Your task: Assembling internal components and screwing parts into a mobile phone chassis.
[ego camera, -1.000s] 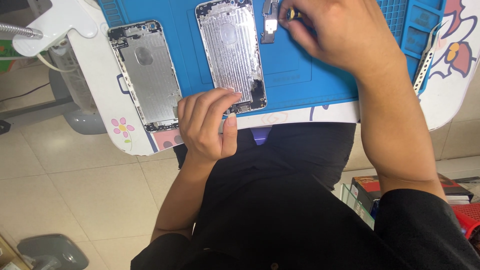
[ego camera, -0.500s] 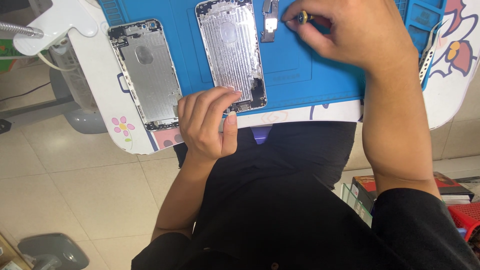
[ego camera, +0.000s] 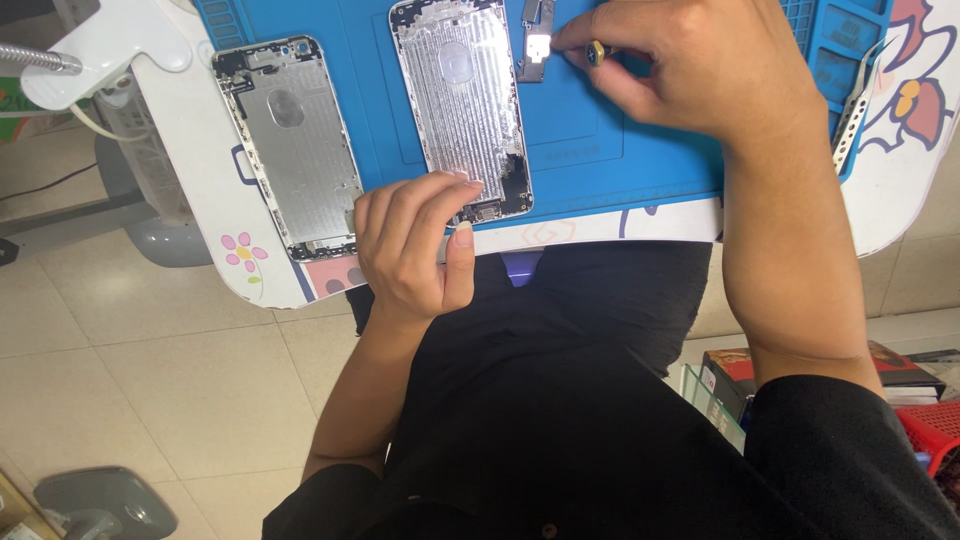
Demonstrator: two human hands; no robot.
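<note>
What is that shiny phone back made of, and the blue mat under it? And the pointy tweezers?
The phone shell under the left hand looks like metal: silvery grey, dull sheen, thin hard edges. The blue mat looks like soft rubber or silicone: matte, moulded little compartments. The tweezers look like steel: bright, thin, reflective.

Matt metal phone shell [ego camera: 462,110] on smooth blue mat [ego camera: 620,150].

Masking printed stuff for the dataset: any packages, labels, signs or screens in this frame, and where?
Flat box: floor, lower right beside the right arm; rectangular, red and black lid.
Red crate: far right edge, just below the box; latticed plastic.
No screens or signs show.
</note>
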